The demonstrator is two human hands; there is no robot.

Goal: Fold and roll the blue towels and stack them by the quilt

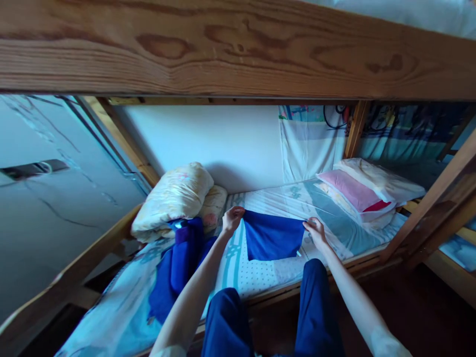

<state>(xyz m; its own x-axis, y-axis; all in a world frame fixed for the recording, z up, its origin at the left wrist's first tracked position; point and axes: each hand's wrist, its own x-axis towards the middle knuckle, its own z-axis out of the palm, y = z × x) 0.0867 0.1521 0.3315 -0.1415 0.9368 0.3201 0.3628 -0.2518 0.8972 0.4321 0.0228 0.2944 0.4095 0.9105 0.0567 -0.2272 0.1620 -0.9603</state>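
Between my two hands a blue cloth (pixel 274 237) hangs spread out above the lower bunk's mattress. My left hand (pixel 233 220) pinches its upper left corner. At the upper right corner, my right hand (pixel 315 230) has its fingers closed on the edge. A small white tag shows at the cloth's lower right. To the left of my left arm lies a heap of blue fabric (pixel 182 263), rolled or folded in part, against the bedding. My forearm hides some of it.
A wooden beam (pixel 238 54) of the upper bunk crosses overhead. Pale pillows (pixel 182 196) are stacked at the left end of the bed. A pink pillow (pixel 351 191) and wrapped bedding (pixel 379 178) sit at the right. A wooden post (pixel 439 203) stands at right.
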